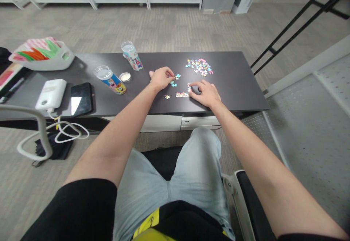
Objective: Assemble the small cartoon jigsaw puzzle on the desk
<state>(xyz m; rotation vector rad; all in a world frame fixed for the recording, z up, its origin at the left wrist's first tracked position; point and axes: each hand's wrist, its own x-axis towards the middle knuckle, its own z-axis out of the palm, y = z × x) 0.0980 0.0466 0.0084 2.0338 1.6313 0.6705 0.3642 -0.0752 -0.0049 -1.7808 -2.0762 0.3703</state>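
My left hand point(163, 77) rests on the dark table with its fingers pinched together. Its fingertips are at a small blue-green jigsaw piece point(178, 76). More bluish pieces point(173, 84) lie just under those fingers, partly hidden. To the right, my right hand point(205, 92) has its thumb and index finger on an L-shaped strip of joined jigsaw pieces point(182, 94), covering part of its upright arm. A single loose piece point(167, 97) lies left of the strip. Beyond my right hand is a scattered pile of colourful jigsaw pieces point(201, 66).
Left of my hands stand two clear printed cans, one nearer point(111, 80) and one farther point(132, 55), with a round lid point(125, 77) between them. A phone point(81, 98), a white power bank point(51, 94) with a cable, and a white basket point(43, 63) occupy the table's left end.
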